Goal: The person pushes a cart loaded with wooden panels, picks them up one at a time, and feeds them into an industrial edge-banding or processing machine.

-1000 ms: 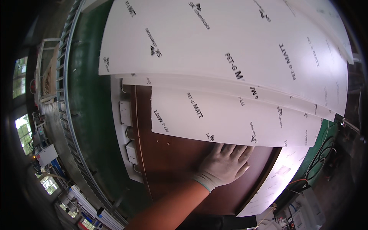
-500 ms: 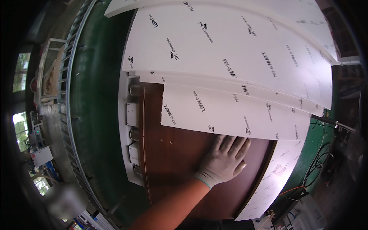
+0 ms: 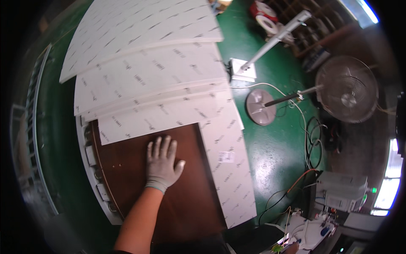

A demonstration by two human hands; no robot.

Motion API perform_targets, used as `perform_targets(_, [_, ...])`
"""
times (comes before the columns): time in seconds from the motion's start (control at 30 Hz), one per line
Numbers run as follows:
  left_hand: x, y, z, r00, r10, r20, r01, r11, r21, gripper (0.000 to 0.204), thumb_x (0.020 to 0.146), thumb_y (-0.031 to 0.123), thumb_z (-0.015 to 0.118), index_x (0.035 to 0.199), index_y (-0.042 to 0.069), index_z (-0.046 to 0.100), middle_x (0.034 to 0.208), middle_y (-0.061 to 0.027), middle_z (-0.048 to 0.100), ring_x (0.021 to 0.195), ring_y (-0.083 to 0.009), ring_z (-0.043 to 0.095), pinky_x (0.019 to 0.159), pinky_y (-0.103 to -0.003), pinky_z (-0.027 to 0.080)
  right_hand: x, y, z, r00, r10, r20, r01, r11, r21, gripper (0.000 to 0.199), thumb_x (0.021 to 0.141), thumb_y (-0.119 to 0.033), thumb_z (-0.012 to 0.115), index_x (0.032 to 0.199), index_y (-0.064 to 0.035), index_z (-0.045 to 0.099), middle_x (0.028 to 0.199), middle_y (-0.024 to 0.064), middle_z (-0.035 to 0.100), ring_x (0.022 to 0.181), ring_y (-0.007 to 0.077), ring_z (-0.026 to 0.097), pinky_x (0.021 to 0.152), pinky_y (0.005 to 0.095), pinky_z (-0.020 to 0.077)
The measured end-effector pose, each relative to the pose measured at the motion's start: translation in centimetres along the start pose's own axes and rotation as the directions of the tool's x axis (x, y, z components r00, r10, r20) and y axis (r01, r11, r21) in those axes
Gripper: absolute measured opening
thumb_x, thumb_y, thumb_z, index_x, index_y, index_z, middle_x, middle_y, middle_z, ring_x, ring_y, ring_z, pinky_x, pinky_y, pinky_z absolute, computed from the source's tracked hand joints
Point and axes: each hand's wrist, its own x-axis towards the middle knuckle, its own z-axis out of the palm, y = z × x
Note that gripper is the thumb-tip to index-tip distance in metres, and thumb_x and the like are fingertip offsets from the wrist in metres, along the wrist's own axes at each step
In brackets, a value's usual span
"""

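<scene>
Green floor (image 3: 275, 146); right, pedestal fan (image 3: 349, 99) and cables (image 3: 308, 148). Gloved left hand (image 3: 163, 163), grip apart, palm down on brown panel (image 3: 186, 203); white sheets (image 3: 148, 76) covering its far part.

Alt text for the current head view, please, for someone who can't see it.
A gloved left hand rests palm down, fingers slightly spread, on a brown board partly covered by overlapping white printed panels. A pedestal fan stands on the green floor to the right.
</scene>
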Motion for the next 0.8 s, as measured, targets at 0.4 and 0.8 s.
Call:
perform_targets(0.4, [-0.9,1.7,1.0,0.993,0.064,-0.096,-0.041,0.974,0.224,0.07,0.097,0.044,0.053,0.155,0.008,0.04,0.165,-0.0147,0.032,0.151,-0.0378,0.028,0.124,-0.056,0.018,-9.1,-12.5,-3.9,0.977,0.175,-0.121,-0.179,0.984,-0.026,0.035,0.094,-0.04,0.055,0.111,-0.0177,0.076,0.114,0.01,0.072,0.109,0.0346,0.065,0.089,0.0545,0.0498])
perform_targets(0.8, [-6.5,6.2,2.7,0.996,-0.053,-0.073,0.077,0.917,0.391,0.065,0.103,0.042,0.051,0.156,0.008,0.036,0.163,-0.0158,0.035,0.149,-0.0375,0.033,0.118,-0.055,0.03,-10.6,-11.3,-2.1,0.973,0.095,-0.209,-0.072,0.991,0.117,0.033,0.095,-0.046,0.057,0.103,-0.0179,0.073,0.114,0.006,0.07,0.115,0.0299,0.059,0.098,0.0569,0.0372])
